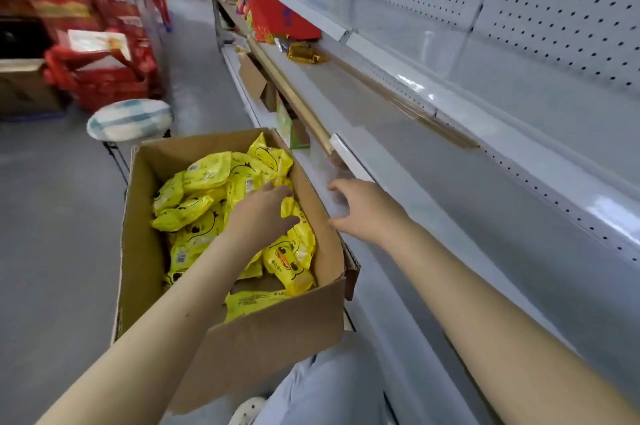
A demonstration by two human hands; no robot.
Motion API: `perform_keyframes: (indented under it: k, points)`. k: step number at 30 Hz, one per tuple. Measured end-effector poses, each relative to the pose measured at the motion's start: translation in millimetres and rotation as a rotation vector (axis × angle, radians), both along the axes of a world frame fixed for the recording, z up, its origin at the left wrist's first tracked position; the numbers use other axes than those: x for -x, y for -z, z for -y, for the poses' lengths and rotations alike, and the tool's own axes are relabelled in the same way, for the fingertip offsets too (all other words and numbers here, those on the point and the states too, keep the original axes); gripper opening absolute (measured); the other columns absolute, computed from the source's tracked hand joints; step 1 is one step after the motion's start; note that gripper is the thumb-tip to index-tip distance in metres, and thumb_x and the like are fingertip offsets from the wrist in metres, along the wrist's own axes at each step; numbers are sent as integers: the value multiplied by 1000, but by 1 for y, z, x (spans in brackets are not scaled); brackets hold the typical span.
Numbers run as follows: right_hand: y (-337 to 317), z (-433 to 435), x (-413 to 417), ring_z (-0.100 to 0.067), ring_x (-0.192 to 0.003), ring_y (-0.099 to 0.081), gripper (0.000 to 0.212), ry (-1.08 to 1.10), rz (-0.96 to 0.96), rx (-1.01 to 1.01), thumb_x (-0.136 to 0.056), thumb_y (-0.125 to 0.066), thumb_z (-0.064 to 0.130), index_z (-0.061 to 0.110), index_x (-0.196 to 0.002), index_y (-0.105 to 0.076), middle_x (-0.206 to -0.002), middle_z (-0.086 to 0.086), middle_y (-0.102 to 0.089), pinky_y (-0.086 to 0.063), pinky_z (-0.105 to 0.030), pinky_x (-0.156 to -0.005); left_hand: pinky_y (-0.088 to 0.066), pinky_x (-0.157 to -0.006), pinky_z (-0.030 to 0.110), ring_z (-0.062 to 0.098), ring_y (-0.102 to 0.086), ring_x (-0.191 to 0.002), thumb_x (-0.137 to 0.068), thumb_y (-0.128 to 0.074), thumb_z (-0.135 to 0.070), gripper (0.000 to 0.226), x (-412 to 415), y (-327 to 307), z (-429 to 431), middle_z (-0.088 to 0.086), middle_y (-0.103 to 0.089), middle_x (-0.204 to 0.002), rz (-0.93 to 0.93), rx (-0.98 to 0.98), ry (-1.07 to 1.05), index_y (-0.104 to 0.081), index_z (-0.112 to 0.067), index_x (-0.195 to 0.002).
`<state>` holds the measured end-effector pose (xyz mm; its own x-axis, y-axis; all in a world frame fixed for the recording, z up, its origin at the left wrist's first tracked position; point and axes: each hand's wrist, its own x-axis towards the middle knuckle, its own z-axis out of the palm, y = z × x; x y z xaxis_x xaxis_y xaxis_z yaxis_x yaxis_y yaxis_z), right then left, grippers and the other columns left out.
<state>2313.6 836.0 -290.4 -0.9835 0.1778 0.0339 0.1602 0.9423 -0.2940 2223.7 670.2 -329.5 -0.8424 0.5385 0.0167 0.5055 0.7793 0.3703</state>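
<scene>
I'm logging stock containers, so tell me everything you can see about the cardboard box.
The cardboard box is plain brown corrugated board, open-topped and upright, beside the grey shelf and partly filled with yellow packets. The left hand reaches inside and grips one; the right hand, fingers spread, hovers by its right wall.

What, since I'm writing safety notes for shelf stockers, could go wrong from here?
1. The left hand lies on loose yellow packets heaped in the cardboard box. A hasty grab might spill some over the rim.
2. The open right hand hangs close to the shelf edge, whose strip end juts out and could snag that hand.
3. What bears the box is hidden, so leaning into it might tip it.
</scene>
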Motion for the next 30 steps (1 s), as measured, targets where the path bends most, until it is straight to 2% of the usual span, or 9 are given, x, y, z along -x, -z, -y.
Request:
perform_keyframes:
  k: [5,9,14,16,20,24,30]
  points:
    - [10,6,40,-23,-120,-51,54,-55,36,134,-83,-67,31,19,-133,-49,-129,-4,-56,-46,-41,-95,-46,-89,39,28,-48,-118,-86,-63,-41,53,24,11,27,3,-47,-135,44,34,-152,-47,-24,-134]
    - [19,20,82,-22,-114,-53,45,-33,-46,201,-86,-64,31,20,-128,-55,-123,-2,-61,-47,-37,-91,-41,-95,40,31,-42,-124,-88,-60,-41,54,45,20,50,4,-45,-138,100,58,-261,-45,-21,-136]
    - [45,44,144,-23,-114,-53,50,-8,92,279,-85,-65,34,22,-132,-51,-127,1,-58,-48,-38,-90,-39,-97,40,32,-42,-123,-89,-58,-43,59,81,29,72,6,-41,-141,180,99,-315,-40,-18,-139]
    - [55,57,168,-21,-118,-52,54,22,129,284,-85,-65,36,22,-135,-48,-132,2,-55,-45,-34,-91,-41,-97,41,31,-42,-123,-89,-57,-44,61,102,31,84,6,-39,-142,226,110,-344,-37,-18,-141]
    - [72,81,216,-20,-123,-49,57,186,227,385,-86,-66,37,21,-137,-44,-136,1,-52,-42,-29,-89,-39,-98,40,30,-41,-126,-90,-54,-43,60,157,36,103,7,-36,-145,280,86,-399,-35,-19,-141]
    - [96,98,250,-22,-123,-49,59,349,268,479,-86,-68,35,16,-136,-44,-134,-3,-52,-44,-35,-94,-37,-102,42,32,-38,-131,-89,-55,-48,66,212,49,104,9,-32,-149,253,61,-368,-32,-20,-143]
    - [116,102,256,-19,-118,-50,63,439,227,541,-83,-72,29,17,-137,-42,-134,-2,-47,-46,-33,-92,-34,-106,44,35,-32,-135,-86,-60,-48,75,254,65,81,5,-14,-157,270,69,-173,-23,-24,-147]
